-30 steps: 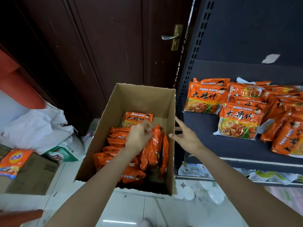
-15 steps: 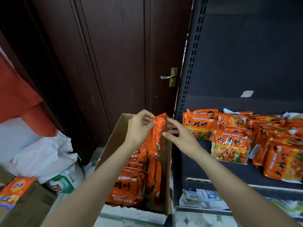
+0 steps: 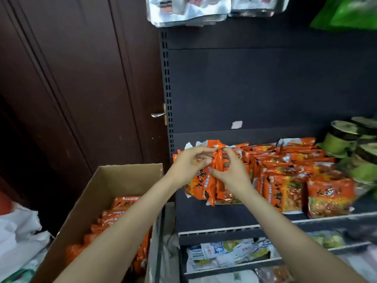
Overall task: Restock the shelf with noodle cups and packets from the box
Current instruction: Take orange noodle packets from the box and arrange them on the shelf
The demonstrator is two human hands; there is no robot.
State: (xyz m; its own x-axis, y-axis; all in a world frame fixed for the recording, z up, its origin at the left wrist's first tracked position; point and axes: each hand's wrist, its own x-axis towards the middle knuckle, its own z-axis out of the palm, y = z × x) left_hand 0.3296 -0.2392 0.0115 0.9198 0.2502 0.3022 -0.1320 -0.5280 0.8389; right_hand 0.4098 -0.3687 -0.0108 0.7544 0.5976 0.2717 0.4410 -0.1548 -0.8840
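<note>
My left hand (image 3: 188, 165) and my right hand (image 3: 234, 172) together hold a bunch of orange noodle packets (image 3: 212, 180) by their top edges, above the left end of the dark shelf (image 3: 214, 217). The packets hang down, their lower ends near the shelf board. More orange noodle packets (image 3: 295, 176) lie and stand in rows on the shelf to the right. Green noodle cups (image 3: 344, 139) are stacked at the shelf's far right. The cardboard box (image 3: 114, 180) stands on the floor at lower left with several orange packets (image 3: 114, 217) inside.
A dark wooden door (image 3: 91, 88) with a metal handle (image 3: 158, 114) is behind the box. White bags (image 3: 18, 237) lie at the far left. A lower shelf (image 3: 234, 254) holds pale packets. Silver packets (image 3: 189, 9) hang on the shelf above.
My left hand lifted packets out of the box, my right hand joined it, and both carried the bunch up and right to the shelf. My view rose from the box to the shelf.
</note>
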